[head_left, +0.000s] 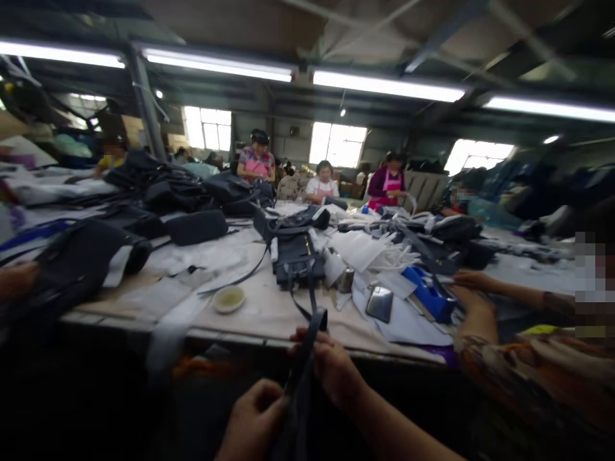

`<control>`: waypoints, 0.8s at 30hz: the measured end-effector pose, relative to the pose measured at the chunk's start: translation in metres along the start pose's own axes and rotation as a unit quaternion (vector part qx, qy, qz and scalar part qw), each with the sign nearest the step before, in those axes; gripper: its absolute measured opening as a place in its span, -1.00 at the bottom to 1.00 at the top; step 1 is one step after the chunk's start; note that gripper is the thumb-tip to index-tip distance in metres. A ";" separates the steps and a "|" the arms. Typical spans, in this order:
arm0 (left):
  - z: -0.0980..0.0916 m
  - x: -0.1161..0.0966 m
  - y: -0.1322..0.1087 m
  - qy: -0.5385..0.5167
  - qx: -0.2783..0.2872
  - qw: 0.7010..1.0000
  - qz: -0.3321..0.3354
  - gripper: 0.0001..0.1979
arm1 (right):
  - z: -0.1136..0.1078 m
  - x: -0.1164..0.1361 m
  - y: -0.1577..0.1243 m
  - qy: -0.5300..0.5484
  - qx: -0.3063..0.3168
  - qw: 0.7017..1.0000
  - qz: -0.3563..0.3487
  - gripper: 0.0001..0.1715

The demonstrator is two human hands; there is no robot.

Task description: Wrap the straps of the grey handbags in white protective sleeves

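Note:
A dark strap (307, 346) runs down from a dark bag (296, 253) with a gold-coloured zip that lies on the table. My right hand (334, 365) is closed around the strap just off the table's front edge, where the strap bends over in a loop. Lower and to the left, my left hand (257, 413) pinches the strap's lower part, thumb on top. Below the hands the strap fades into shadow. Motion softens the fine detail.
A small round dish (229, 299) sits near the table edge (206, 334). To the right are a phone (379, 303), a blue tape dispenser (429, 293) and white sheets (360, 248). Co-workers' hands (473, 291) are close on the right; another hand (18, 282) touches a bag at left.

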State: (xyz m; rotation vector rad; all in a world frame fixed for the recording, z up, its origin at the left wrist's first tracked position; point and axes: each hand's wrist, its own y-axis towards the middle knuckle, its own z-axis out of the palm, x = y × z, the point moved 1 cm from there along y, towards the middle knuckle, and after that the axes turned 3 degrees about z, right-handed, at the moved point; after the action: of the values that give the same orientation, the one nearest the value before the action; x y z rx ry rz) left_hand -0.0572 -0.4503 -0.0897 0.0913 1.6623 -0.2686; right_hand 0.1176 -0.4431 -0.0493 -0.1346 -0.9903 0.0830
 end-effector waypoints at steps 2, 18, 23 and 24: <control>0.000 0.008 -0.001 -0.041 0.016 0.999 -0.004 -0.69 | -0.003 -0.002 -0.006 -0.033 -0.001 0.999 -0.013 -0.58; 0.009 0.023 0.006 -0.170 0.073 0.982 -0.044 -0.78 | -0.016 -0.024 -0.001 -0.029 0.044 0.998 -0.019 -0.62; 0.008 0.027 0.007 -0.106 0.009 0.993 -0.057 -0.76 | -0.024 -0.009 -0.002 -0.051 0.094 0.994 -0.002 -0.49; 0.008 0.027 0.007 -0.092 0.004 0.994 -0.057 -0.77 | -0.026 -0.004 -0.001 -0.054 0.095 0.994 0.001 -0.46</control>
State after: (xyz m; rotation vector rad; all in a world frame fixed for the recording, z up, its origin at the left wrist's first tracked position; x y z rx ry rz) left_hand -0.0512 -0.4477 -0.1180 -0.0218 1.4853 -0.3606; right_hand 0.1366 -0.4466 -0.0667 0.0439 -1.0848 0.1866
